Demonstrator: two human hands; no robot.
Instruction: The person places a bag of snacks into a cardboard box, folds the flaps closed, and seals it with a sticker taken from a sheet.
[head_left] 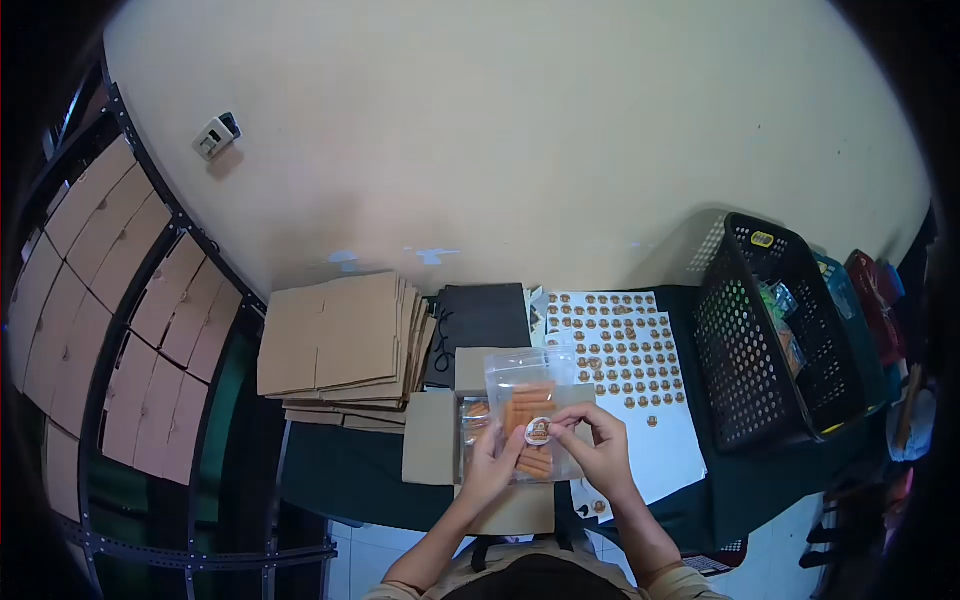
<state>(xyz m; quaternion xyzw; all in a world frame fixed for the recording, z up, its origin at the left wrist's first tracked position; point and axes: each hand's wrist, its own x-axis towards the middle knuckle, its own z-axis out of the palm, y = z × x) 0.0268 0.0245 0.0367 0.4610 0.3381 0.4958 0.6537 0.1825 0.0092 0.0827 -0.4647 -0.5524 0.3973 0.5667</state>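
Observation:
My left hand (489,470) grips a clear zip pouch (530,395) of orange-brown stick snacks from its lower left, thumb over the front. A round label sticker (538,431) lies against the front of the pouch, with my left thumb at its left edge. The fingers of my right hand (600,455) pinch the sticker's right edge. Under the pouch stands an open cardboard box (428,440), flaps spread, with another pack of sticks (476,412) inside. Beside my right hand, white sticker sheets (640,455) carry rows of the same round labels.
Stacked flat cardboard boxes (325,335) lie at the left of the green-covered table (375,470). Behind the open box is a dark folder-like item (485,310). A black perforated basket (740,350) holding packets stands at right. Shelves of cardboard boxes (150,400) line the left side.

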